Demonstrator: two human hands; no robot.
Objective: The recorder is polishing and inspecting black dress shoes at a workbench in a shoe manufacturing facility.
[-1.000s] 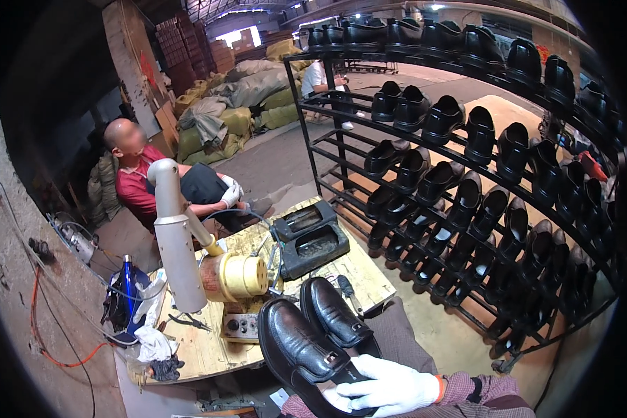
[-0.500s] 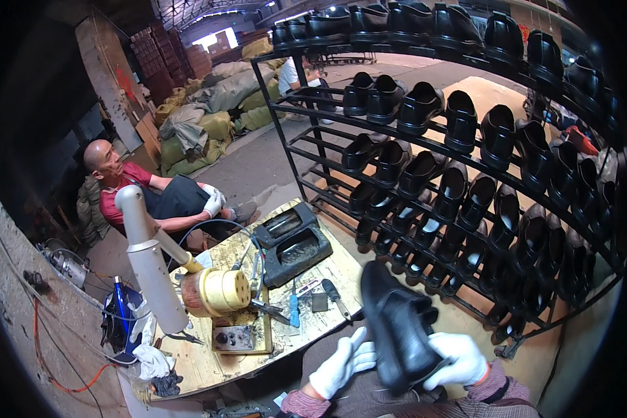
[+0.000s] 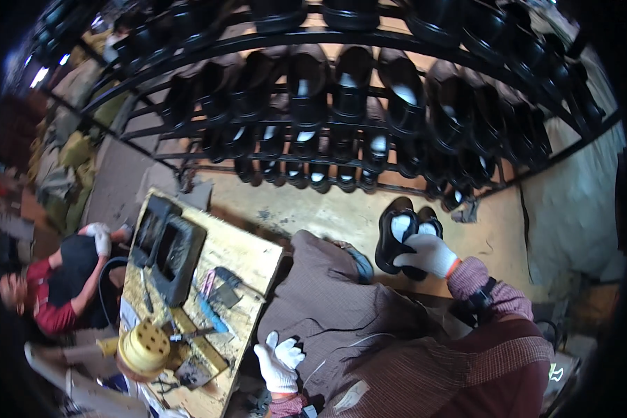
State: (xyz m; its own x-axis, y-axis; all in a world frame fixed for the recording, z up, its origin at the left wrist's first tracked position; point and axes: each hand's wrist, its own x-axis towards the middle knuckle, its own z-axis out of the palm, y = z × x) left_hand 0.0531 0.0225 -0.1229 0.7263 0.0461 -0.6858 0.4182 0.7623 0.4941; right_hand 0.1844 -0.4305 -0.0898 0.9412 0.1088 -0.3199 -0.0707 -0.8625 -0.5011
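While loaded tier upon tier with dark shoes (image 3: 308, 80), arches across the top as a black metal rack (image 3: 359, 37). At lower left, a plywood counter (image 3: 249, 240), carrying a black holder (image 3: 161, 240) with two dusty recesses. Just below the rack, a shoe pair (image 3: 390, 240) with pale insoles, gripped side by side in the gloved right hand (image 3: 430, 256). Beside the counter, the left hand (image 3: 279, 366), fingers loosely spread. Right wrist (image 3: 463, 275) stretched forward and outward; left wrist (image 3: 284, 396) low, close to the body.

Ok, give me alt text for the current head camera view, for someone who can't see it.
A white-gloved right hand holds a pair of black shoes in front of a black rack with rows of dark shoes. The gloved left hand is open beside a wooden workbench scattered with tools; at left, a co-worker in red sits.
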